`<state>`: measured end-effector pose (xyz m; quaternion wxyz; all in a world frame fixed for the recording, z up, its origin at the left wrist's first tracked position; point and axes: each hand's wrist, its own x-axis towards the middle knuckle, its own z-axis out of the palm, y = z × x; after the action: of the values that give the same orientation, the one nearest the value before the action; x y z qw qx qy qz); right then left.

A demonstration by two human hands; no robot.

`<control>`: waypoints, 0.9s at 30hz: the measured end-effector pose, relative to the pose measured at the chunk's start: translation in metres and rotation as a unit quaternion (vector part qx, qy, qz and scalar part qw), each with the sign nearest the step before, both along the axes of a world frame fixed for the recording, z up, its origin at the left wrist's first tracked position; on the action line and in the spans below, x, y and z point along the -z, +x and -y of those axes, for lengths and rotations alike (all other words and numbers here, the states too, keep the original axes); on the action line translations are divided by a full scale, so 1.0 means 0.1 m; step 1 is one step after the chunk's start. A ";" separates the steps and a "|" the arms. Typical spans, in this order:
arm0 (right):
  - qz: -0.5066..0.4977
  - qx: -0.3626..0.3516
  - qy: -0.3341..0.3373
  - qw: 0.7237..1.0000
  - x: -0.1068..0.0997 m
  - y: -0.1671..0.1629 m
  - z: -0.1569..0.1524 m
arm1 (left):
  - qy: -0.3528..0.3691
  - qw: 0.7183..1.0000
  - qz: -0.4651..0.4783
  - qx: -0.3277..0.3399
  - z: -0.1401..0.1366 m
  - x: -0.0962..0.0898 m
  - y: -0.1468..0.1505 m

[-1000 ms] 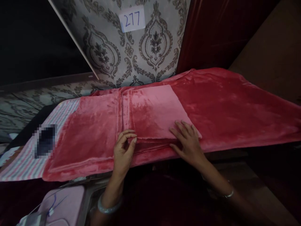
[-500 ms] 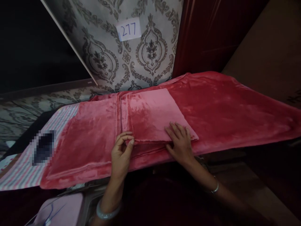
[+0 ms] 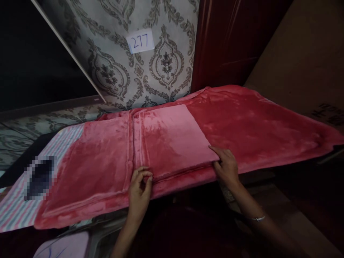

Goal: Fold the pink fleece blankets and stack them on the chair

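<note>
A folded pink plush cloth (image 3: 172,139) lies in a flat rectangle on a wider red plush blanket (image 3: 252,129). My left hand (image 3: 140,190) is at its near left corner, thumb and fingers pinched on the edge. At the near right corner is my right hand (image 3: 228,167), its index finger stretched along the right edge and the thumb below, gripping the corner. Left of the folded cloth, another flat pink plush section (image 3: 104,154) is spread out, with a seam between the two.
A striped cloth (image 3: 18,211) with a pixelated dark patch lies at the left end. Behind stand a patterned wall with a paper marked 277 (image 3: 140,41), a dark screen (image 3: 40,53) and a dark red panel (image 3: 223,46). A pale pink seat-like surface (image 3: 67,245) is at lower left.
My right hand has moved right, from lying on the folded cloth's near edge to its near right corner. My left hand stays at the left corner. The view has shifted slightly.
</note>
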<state>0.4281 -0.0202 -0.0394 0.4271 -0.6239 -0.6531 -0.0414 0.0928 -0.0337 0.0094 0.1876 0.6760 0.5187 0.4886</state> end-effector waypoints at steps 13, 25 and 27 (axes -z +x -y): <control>-0.036 -0.026 -0.018 0.999 0.07 0.04 0.02 | 0.056 0.997 -0.056 -0.010 0.07 0.01 0.06; -0.027 -0.087 -0.007 0.996 -0.37 0.35 0.02 | 0.063 0.991 -0.119 -0.026 -0.05 -0.52 -0.02; -0.006 -0.095 0.003 0.995 -0.58 0.20 -0.17 | 0.061 0.988 -0.144 -0.010 -0.27 -0.60 0.05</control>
<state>0.4482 -0.0033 0.0183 0.4351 -0.5579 -0.7067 0.0014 0.0973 -0.0070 0.0694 0.0640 0.7442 0.5163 0.4190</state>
